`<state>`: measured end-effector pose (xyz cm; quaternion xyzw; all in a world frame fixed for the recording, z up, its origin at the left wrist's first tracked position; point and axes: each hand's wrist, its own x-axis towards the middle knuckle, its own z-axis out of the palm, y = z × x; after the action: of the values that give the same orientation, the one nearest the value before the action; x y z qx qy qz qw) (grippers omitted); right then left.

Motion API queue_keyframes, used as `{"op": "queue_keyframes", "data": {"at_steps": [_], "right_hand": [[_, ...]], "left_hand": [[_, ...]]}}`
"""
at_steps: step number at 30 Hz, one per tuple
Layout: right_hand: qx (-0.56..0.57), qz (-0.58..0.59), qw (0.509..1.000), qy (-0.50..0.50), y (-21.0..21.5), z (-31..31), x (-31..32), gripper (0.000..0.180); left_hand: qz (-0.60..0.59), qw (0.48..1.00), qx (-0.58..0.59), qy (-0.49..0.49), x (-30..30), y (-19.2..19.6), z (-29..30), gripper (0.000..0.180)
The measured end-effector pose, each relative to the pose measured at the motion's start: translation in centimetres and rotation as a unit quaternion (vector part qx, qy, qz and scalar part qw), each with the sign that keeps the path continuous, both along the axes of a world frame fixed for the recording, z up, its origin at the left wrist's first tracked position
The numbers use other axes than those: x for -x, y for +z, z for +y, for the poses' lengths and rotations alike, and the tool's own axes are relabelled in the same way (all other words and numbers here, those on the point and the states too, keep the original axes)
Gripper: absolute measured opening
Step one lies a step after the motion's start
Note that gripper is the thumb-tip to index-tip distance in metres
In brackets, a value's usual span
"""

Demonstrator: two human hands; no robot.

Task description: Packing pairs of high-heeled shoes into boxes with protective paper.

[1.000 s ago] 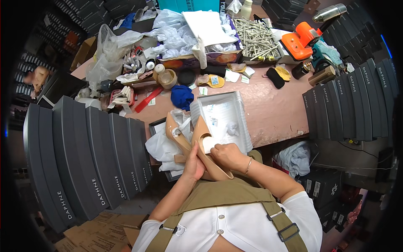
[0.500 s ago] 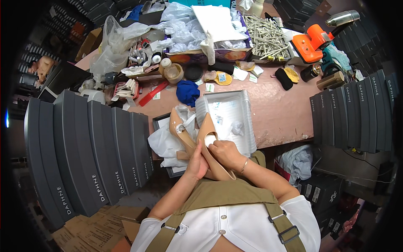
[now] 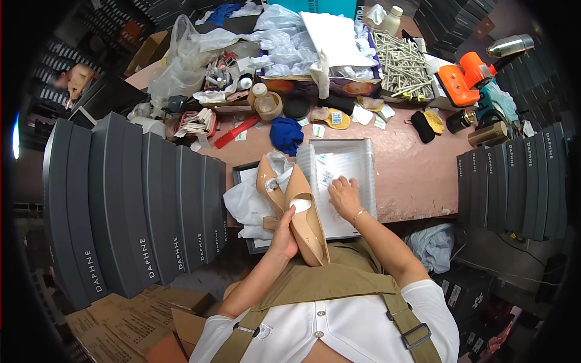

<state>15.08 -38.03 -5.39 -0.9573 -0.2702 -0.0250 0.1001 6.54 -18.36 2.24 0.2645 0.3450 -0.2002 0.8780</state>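
Reaching away from the shoe, the right hand [image 3: 344,195] is now pressing spread fingers onto small packets [image 3: 325,178] in the clear tray [image 3: 363,158], while the left hand [image 3: 283,228] is gripping two nude heels [image 3: 295,209], toes pointing tableward, left of the tray.

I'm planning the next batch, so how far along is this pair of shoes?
Done: white tissue paper lines the open box. In hand: the left hand holds two beige pointed high-heeled shoes, while the right hand picks at small packets in the clear plastic tray. Left: the shoes are not yet in the box.
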Motion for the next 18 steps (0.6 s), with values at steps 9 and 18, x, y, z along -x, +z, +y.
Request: {"op": "queue_keyframes", "data": {"at_steps": [9,18], "right_hand": [[-0.150,0.139,0.979,0.015,9.3,4.4,1.6,0.020],[-0.021,0.256,0.966,-0.032,8.5,0.3,-2.0,0.059]], "left_hand": [[-0.049,0.998,-0.034,-0.018,-0.1,-0.8,-1.8,0.048],[0.012,0.999,-0.038,-0.006,0.0,-2.3,-0.8,0.043]]}}
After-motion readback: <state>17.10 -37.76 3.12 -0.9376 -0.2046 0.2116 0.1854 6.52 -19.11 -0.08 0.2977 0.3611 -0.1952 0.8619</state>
